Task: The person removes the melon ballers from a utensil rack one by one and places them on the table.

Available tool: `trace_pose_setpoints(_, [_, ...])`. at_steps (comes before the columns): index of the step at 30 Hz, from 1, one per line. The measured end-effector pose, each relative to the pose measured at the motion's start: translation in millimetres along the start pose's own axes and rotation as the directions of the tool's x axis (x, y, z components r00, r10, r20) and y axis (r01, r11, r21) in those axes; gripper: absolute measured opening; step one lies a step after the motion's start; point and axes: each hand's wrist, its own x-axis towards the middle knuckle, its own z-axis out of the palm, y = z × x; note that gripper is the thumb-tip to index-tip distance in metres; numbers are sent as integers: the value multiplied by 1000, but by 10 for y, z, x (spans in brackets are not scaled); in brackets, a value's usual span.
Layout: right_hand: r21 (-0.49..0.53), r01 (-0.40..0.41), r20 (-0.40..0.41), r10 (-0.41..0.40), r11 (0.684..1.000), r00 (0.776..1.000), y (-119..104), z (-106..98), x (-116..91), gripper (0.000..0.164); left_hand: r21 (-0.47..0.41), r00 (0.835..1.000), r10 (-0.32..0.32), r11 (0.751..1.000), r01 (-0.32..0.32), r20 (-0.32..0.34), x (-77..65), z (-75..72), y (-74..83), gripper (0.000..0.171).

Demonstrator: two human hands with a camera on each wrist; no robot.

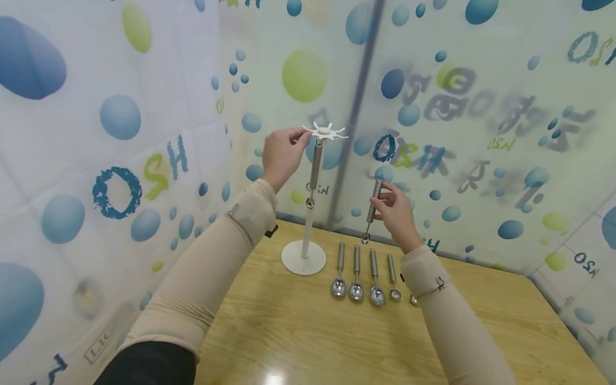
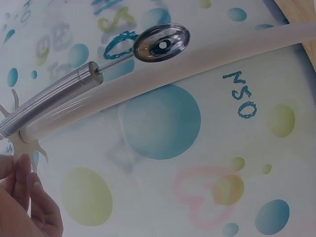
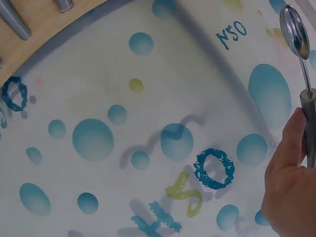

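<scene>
A white stand has a star-shaped top [image 1: 325,130] with curved hook arms. My left hand [image 1: 287,155] pinches one of those arms between thumb and fingers; in the left wrist view the fingertips [image 2: 22,168] meet at the arm's tip. From the top hangs a melon baller [image 1: 315,168], its steel handle up and its small bowl down, a hole showing in the bowl. To the right of the stand, my right hand [image 1: 398,216] holds a second melon baller [image 3: 295,34] by its handle, slightly tilted in the air, bowl down.
On the wooden table [image 1: 289,326], several steel scoops lie in a row, including a large scoop [image 1: 356,289] and a smaller one [image 1: 394,294]. The right sleeve partly covers another bowl [image 1: 414,300]. The stand's round base [image 1: 303,266] sits near the back edge. Printed curtains [image 1: 159,107] surround the table.
</scene>
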Motion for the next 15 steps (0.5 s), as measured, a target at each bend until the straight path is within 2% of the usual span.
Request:
trace_pose_setpoints(9, [-73, -34, 1, 34, 997, 999, 411, -397, -179, 57, 5, 1000, -5, 1000, 5, 23, 4, 5, -5, 27])
trace_pose_setpoints(15, [-142, -79, -21, 76, 987, 997, 651, -632, -272, 61, 12, 1000, -8, 1000, 8, 6, 10, -11, -14, 27])
